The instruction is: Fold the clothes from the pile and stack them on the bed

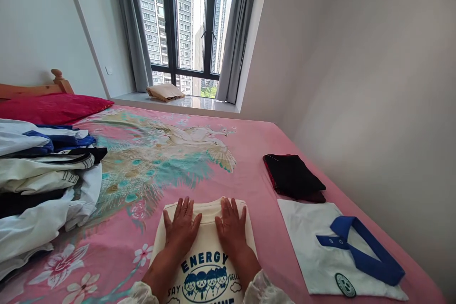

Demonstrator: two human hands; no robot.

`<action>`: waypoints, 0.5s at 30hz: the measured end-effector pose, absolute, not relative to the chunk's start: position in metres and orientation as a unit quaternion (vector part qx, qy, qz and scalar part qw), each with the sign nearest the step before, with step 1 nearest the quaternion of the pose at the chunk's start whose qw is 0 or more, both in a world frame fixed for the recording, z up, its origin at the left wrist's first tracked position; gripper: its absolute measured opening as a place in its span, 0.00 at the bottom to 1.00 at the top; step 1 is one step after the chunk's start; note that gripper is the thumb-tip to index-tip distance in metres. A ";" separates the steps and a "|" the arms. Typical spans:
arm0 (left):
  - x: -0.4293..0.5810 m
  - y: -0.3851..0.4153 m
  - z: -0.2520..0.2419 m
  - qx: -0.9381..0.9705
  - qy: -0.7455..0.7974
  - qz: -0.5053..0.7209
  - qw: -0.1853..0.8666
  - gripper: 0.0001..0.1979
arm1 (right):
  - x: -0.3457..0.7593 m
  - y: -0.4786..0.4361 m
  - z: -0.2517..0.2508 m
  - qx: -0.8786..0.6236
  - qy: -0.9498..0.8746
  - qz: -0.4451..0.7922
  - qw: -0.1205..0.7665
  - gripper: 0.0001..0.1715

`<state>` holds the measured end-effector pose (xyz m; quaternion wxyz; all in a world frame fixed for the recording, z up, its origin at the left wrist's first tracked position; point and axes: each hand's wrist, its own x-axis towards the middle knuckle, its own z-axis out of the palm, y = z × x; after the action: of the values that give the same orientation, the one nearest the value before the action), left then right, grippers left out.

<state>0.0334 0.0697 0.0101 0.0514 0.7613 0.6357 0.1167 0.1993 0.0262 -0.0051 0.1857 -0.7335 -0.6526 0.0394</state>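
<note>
**Trainee:** State the position of the garment and the condition of each hand.

**Instructor:** The cream T-shirt (204, 242) lies flat at the near centre of the pink bedsheet (252, 147), its neckline toward the far side and its blue print (205, 281) facing up. The left hand (182, 228) rests palm-down on the far left part, the right hand (231, 228) on the far right part. Both are released: fingers spread, nothing clenched.

**Trainee:** Which items border the work area?

**Instructor:** On the right, a white shirt with a blue collar (302, 242); just beyond it, a folded black garment (294, 175). On the left, a heap of clothes (32, 209).

**Trainee:** How should the T-shirt handle?

**Instructor:** Expect a light, limp fabric, probably cotton (material judged by appearance only). It should be neither fragile nor slippery, but it will crease readily and lacks stiffness. Recommended hold points: the two far corners beside the neckline, one per hand, pinched through all layers. A single-point hold would likely let the remainder sag.
</note>
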 end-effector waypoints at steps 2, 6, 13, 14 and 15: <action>0.033 0.072 0.006 0.779 0.613 0.115 0.059 0.29 | 0.202 0.026 -0.007 -0.711 -0.677 0.055 0.181 0.30; 0.032 0.081 -0.003 0.708 0.692 0.115 0.085 0.33 | 0.213 0.031 -0.015 -0.811 -0.556 0.042 0.177 0.33; 0.031 0.036 0.015 0.748 0.646 0.108 0.105 0.29 | 0.188 -0.002 -0.008 -0.796 -0.578 0.043 0.174 0.37; 0.025 0.019 0.013 0.782 0.607 0.103 0.102 0.29 | 0.182 -0.015 -0.010 -0.766 -0.617 0.048 0.173 0.37; 0.017 0.002 0.010 0.810 0.570 0.092 0.102 0.29 | 0.178 -0.029 -0.012 -0.736 -0.654 0.057 0.167 0.36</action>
<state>0.0174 0.0017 0.0098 0.1024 0.8100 0.5700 0.0925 0.1785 -0.0292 -0.0123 0.1670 -0.7355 -0.6541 0.0568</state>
